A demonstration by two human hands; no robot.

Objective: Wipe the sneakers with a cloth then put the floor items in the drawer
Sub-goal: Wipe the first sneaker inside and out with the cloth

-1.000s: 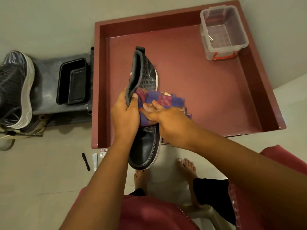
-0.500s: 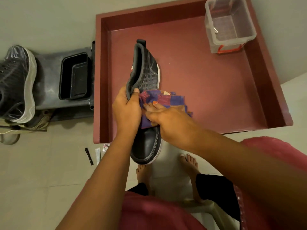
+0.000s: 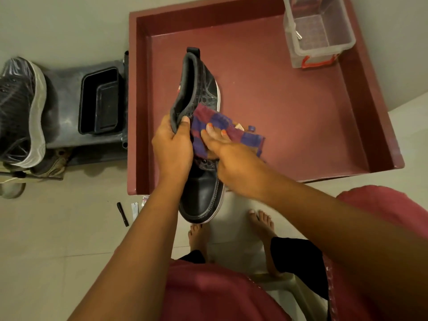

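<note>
The left hand (image 3: 172,144) grips the black sneaker (image 3: 200,135) by its collar, fingers curled over the rim, holding it in the air above the open red drawer (image 3: 301,117). The right hand (image 3: 231,156) presses a checked cloth (image 3: 222,130) against the shoe's side, fingers fairly straight and close together on the fabric.

To wipe well, keep the collar grip firm, use long strokes from heel to toe, and turn the shoe so the sole edge gets covered.

At one o'clock in the drawer sits a clear plastic box (image 3: 317,33) with a small metal item inside. At nine o'clock, outside the drawer, a black tub (image 3: 100,100) looks empty. At seven o'clock small items (image 3: 129,210) lie on the floor.
</note>
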